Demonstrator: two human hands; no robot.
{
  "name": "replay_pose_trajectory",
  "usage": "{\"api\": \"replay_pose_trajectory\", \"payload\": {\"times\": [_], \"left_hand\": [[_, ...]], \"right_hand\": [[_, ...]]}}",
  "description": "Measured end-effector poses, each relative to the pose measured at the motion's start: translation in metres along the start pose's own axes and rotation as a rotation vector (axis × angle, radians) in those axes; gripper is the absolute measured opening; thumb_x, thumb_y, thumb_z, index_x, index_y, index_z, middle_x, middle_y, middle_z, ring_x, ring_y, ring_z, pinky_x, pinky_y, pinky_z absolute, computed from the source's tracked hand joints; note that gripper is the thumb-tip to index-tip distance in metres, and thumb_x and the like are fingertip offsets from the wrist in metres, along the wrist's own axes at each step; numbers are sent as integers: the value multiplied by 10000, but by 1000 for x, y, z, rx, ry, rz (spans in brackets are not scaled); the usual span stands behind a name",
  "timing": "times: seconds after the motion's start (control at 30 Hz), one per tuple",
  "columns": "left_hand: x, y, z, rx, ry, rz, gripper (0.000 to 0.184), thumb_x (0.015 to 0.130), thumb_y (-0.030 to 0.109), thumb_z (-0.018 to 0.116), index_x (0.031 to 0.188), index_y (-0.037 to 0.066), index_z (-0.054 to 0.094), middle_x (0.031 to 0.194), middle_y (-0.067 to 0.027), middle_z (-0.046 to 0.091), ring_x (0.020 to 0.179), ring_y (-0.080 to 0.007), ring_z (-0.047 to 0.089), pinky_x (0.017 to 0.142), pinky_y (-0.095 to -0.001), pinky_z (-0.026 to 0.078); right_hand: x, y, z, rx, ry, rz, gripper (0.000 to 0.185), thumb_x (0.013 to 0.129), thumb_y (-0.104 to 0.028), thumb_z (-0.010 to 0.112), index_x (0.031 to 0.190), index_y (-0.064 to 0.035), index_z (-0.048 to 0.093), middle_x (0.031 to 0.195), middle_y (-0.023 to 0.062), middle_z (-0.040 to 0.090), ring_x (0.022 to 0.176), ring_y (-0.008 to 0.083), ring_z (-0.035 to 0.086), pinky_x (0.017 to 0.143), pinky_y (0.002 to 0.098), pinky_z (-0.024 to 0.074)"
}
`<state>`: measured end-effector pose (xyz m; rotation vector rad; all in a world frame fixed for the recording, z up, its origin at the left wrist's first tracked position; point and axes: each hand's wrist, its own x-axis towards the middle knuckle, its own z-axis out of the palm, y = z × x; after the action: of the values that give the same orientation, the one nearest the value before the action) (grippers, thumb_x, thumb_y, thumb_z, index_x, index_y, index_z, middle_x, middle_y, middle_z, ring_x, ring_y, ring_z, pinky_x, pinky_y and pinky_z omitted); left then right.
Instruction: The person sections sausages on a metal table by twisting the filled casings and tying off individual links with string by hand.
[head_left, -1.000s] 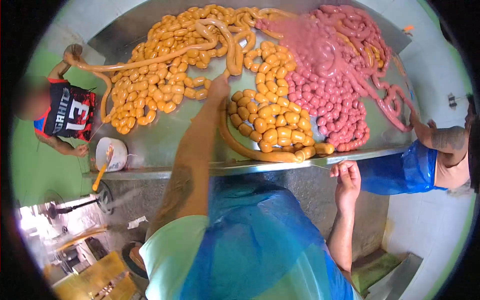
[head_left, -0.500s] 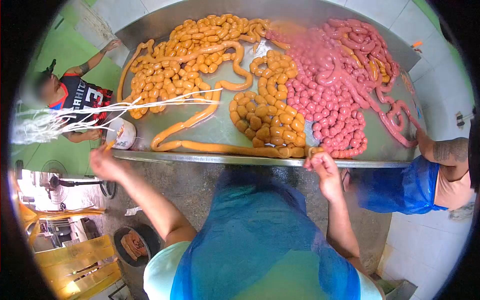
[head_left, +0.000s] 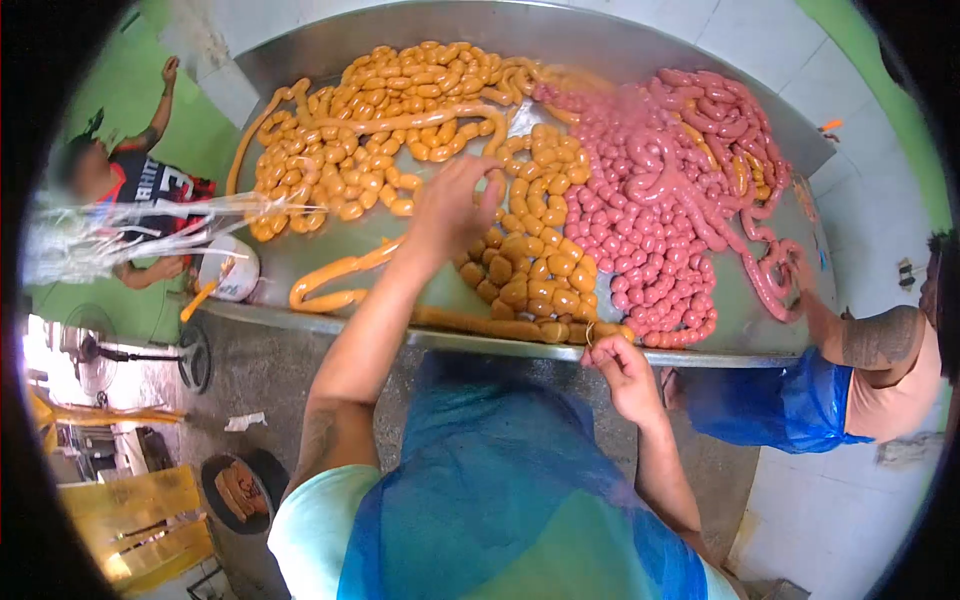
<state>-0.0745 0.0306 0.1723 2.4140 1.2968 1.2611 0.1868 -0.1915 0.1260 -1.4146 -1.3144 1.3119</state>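
Note:
My right hand (head_left: 622,372) is at the table's near edge, thumb and fingertips pinched on a thin pale string (head_left: 590,329) that loops at the orange sausage rope (head_left: 490,324). My left hand (head_left: 450,212) is raised over the middle of the table with its fingers curled; whatever they hold is hidden or too fine to see. It covers part of the sausage rope behind it. Tied orange links (head_left: 545,285) lie just beyond my right hand. Pink sausage links (head_left: 665,260) are heaped to their right.
The metal table (head_left: 300,318) has a raised far wall. A white bucket (head_left: 230,268) with an orange-handled item (head_left: 199,300) stands at its left end, near white strings (head_left: 110,240) and a person (head_left: 160,200). Another person (head_left: 890,350) handles pink sausage at right. A dark tub (head_left: 238,492) sits on the floor.
My left hand has swung from beside the bucket up and right over the table. My right hand stays near the same sausage. The left person's arm has risen, and the view has shifted slightly.

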Motion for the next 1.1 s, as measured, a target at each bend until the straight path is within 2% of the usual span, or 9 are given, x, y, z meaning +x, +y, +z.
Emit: {"api": "replay_pose_trajectory", "payload": {"times": [0.17,0.2,0.4,0.5,0.57,0.67,0.7,0.8,1.1], "left_hand": [[-7,-151,157,459,-552,-268,419,895,359,571,1178,50,577,1166,-177,627,1125,-371,569,961,-455,448],[-7,-150,170,403,-634,-323,469,877,393,567,1157,17,574,1148,-196,635,1103,-391,576,963,-467,439],[-6,-118,165,-104,-717,-402,372,905,389,519,982,33,592,938,-235,649,949,-413,621,839,-514,473],[-28,-86,115,-270,-648,-14,286,916,328,531,929,46,576,815,-215,612,820,-382,625,722,-474,476],[-12,-64,73,-565,-1280,-57,203,866,255,581,957,74,584,817,-161,627,859,-372,627,809,-520,469],[-6,-109,91,-332,-978,-178,243,815,222,613,1011,80,596,920,-113,640,941,-330,613,888,-493,451],[-7,-129,90,-253,-521,110,351,765,189,621,1098,81,595,1041,-87,629,1044,-305,577,987,-462,396],[-7,-184,115,-264,-713,481,442,741,164,611,1166,48,573,1096,-105,615,1109,-301,546,1040,-463,344],[4,-256,108,-115,-760,485,254,672,102,627,918,74,569,965,-76,584,1064,-259,546,1051,-489,304]], "right_hand": [[22,4,-18,-639,597,-59,421,815,77,551,1228,5,512,1263,203,526,1149,386,525,993,440,422],[31,4,-22,-802,714,-140,423,854,49,554,1270,-2,500,1239,179,542,1098,335,569,976,402,439],[122,3,-13,-92,369,166,242,960,-156,561,1119,17,620,1015,65,666,976,139,597,861,276,472],[207,18,25,372,168,358,376,976,-314,550,1186,-6,603,1050,59,655,928,128,591,833,272,474],[254,26,61,505,0,425,370,959,-303,578,1157,9,610,1002,47,634,867,133,568,753,294,477],[287,53,89,599,-36,458,312,897,-179,639,1119,37,598,963,73,627,883,148,581,728,300,486],[285,44,94,601,-46,468,312,897,-179,639,1119,37,598,963,73,627,883,148,581,728,300,486],[266,25,89,505,57,466,297,849,-83,656,1115,25,580,945,72,631,855,157,592,752,286,482],[238,-27,78,356,248,337,209,866,-60,659,1048,9,582,886,37,622,781,124,567,698,248,452]]}}
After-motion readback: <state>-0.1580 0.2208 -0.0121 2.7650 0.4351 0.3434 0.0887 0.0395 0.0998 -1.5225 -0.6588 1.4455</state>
